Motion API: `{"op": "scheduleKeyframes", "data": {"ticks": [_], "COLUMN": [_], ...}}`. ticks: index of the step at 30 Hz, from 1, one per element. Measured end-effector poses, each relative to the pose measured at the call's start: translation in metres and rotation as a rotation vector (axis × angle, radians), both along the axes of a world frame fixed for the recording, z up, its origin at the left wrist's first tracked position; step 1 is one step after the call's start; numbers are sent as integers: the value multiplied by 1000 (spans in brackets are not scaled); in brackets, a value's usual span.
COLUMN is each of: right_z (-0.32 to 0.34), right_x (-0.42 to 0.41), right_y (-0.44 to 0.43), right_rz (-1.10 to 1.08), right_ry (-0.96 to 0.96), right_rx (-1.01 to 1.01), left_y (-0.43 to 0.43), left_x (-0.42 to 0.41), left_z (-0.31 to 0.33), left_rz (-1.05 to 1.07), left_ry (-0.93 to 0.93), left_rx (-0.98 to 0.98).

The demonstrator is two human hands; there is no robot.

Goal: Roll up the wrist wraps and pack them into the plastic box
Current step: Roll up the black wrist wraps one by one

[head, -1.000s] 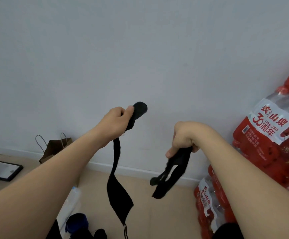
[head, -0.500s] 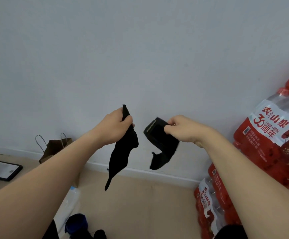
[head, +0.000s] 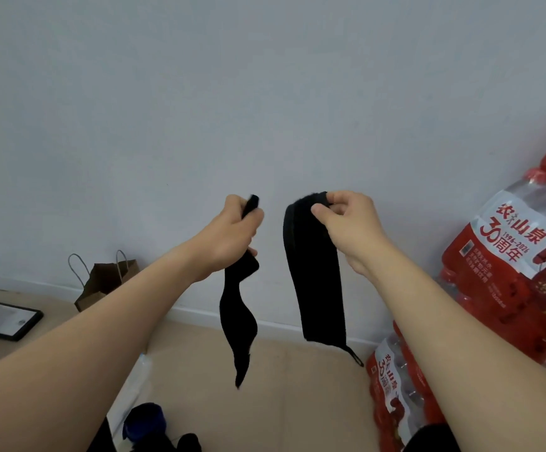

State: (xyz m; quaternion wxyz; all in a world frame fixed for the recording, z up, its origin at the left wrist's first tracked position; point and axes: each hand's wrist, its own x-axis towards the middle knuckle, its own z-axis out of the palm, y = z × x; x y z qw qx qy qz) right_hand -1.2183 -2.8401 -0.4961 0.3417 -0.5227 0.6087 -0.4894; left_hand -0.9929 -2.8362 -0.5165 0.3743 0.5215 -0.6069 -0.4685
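I hold two black wrist wraps up in the air in front of a pale wall. My left hand (head: 232, 238) grips one wrap (head: 239, 321) near its top end, and the rest hangs twisted below my fist. My right hand (head: 346, 226) pinches the top edge of the second wrap (head: 317, 275), which hangs flat and wide with a small loop at its lower right corner. The two wraps hang apart. A plastic box is not clearly in view.
Red shrink-wrapped packs of water bottles (head: 509, 288) are stacked at the right. A brown paper bag (head: 105, 282) stands against the wall at the left, beside a dark flat frame (head: 17, 324) on the floor. A blue roll (head: 146, 422) and dark items lie at the bottom edge.
My right hand has let its bunched wrap fall open, so it now hangs flat and long. My left hand stayed raised, its wrap hanging lower and twisted.
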Motion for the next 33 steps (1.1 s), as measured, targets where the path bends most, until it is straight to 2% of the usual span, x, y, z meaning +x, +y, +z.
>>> {"op": "scheduleKeyframes", "data": {"ticks": [5, 7, 9, 11, 14, 16, 18, 22, 25, 30, 33], "right_z": [9, 14, 19, 21, 11, -1, -9, -8, -3, 2, 4], "right_x": [9, 9, 8, 3, -1, 4, 10, 20, 26, 33, 35], "right_y": [0, 1, 5, 9, 14, 15, 13, 8, 8, 7, 7], "right_rz": [-101, -85, 43, 268, 523, 520, 416, 220, 189, 124, 104], "right_ry": [-479, -629, -712, -631, -297, -70, 7, -82, -172, -383, -477], "right_rx": [127, 149, 146, 182, 305, 327, 262, 119, 105, 160, 163], "left_y": [17, 19, 17, 15, 12, 10, 10, 11, 13, 13, 12], "left_x": [-13, -17, -20, -20, -15, -13, -14, -17, -17, -13, -9], "left_z": [-3, -5, -2, 4, 12, 13, 13, 22, 26, 20, 15], "left_rz": [-272, -269, -180, -104, -62, -25, 29, 80, 110, 63, 9], "left_ry": [-152, -123, -46, 38, 102, 97, 83, 165, 249, 43, 8], "left_rx": [112, 90, 74, 70, 45, 23, 25, 123, 174, 43, 32]}}
